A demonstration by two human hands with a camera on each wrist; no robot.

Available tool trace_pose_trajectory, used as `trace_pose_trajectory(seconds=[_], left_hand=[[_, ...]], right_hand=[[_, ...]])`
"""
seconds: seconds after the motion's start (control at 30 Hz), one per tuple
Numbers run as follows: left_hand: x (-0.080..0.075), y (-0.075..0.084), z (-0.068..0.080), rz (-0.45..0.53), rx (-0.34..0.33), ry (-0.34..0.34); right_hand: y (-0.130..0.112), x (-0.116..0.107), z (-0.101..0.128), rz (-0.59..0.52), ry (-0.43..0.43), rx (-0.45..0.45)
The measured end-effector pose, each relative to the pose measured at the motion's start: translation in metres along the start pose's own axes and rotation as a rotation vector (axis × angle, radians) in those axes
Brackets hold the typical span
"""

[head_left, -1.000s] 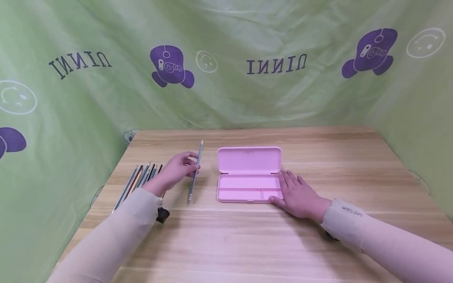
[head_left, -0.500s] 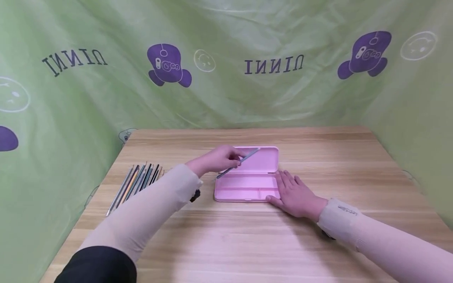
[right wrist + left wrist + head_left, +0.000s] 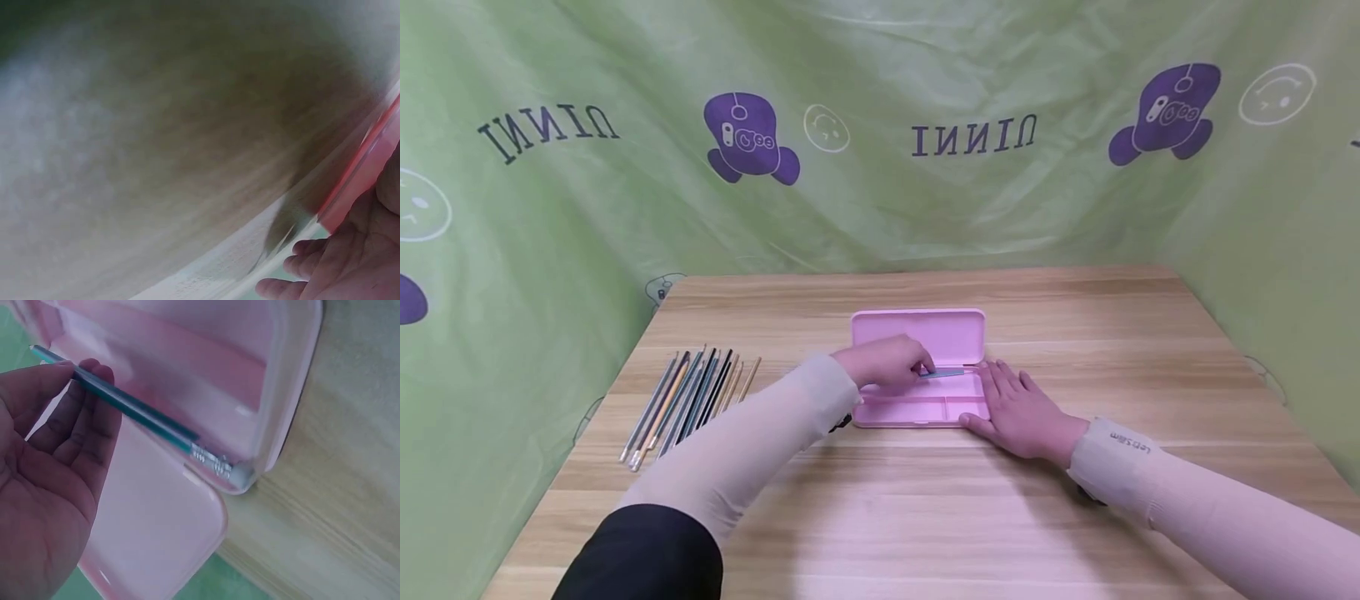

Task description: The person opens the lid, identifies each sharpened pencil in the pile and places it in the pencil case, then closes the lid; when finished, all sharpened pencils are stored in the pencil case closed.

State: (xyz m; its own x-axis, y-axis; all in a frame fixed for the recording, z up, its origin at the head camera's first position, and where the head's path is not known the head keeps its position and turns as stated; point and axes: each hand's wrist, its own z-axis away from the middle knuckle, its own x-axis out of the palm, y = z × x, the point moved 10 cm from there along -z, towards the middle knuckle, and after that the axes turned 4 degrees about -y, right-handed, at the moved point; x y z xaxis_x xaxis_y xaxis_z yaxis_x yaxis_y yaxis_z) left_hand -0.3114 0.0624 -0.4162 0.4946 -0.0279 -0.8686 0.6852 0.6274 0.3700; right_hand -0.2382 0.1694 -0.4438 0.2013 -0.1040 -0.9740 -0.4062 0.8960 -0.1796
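Observation:
A pink pencil case (image 3: 898, 424) stands on the table with its lid (image 3: 958, 335) raised at the back. My left hand (image 3: 887, 361) is over its rear compartment, pinching a teal pencil (image 3: 943, 373) between thumb and fingers. In the left wrist view, the white eraser end of that pencil (image 3: 144, 415) sits low in a corner of the case, while the pointed end slants up past the fingertips. My right hand (image 3: 1028, 417) rests against the case's right end, fingers straight and thumb at the front corner. The left hand and sleeve hide part of the case's left side.
Several pencils (image 3: 685, 400) lie side by side at the table's left, partly behind the left sleeve. A low divider (image 3: 898, 397) runs along the case, and a short cross wall (image 3: 946, 408) splits its front part. Green printed cloth (image 3: 880, 208) surrounds the wooden table (image 3: 880, 517).
My left hand has carried the teal pencil rightward from beside the loose pencils, then down into the case's rear compartment, turning it crosswise. The right hand stays against the case.

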Motion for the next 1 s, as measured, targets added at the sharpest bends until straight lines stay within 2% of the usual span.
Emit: trace_pose_trajectory(seconds=[0.13,0.33,0.63,0.73,0.83,0.93,1.0], left_hand=[[0.006,0.002,-0.002,-0.043,-0.001,-0.002],[0.01,0.01,-0.004,-0.091,0.041,0.011],[0.019,0.008,-0.003,-0.073,0.026,-0.014],[0.017,0.005,0.0,-0.048,0.038,0.023],[0.008,0.001,0.007,-0.019,0.057,0.083],[-0.005,-0.01,0.022,0.047,0.047,0.154],[-0.015,-0.023,0.038,0.105,0.024,0.216]], right_hand=[[0.0,-0.001,0.0,0.005,0.007,0.002],[0.002,0.0,0.0,0.015,0.009,0.006],[0.001,0.0,0.0,0.014,0.005,0.009],[0.001,0.001,0.0,0.006,-0.005,0.015],[0.001,0.002,-0.001,-0.006,-0.009,0.015],[0.002,0.004,-0.002,-0.021,-0.003,0.009],[0.005,0.006,-0.003,-0.018,-0.002,0.006]])
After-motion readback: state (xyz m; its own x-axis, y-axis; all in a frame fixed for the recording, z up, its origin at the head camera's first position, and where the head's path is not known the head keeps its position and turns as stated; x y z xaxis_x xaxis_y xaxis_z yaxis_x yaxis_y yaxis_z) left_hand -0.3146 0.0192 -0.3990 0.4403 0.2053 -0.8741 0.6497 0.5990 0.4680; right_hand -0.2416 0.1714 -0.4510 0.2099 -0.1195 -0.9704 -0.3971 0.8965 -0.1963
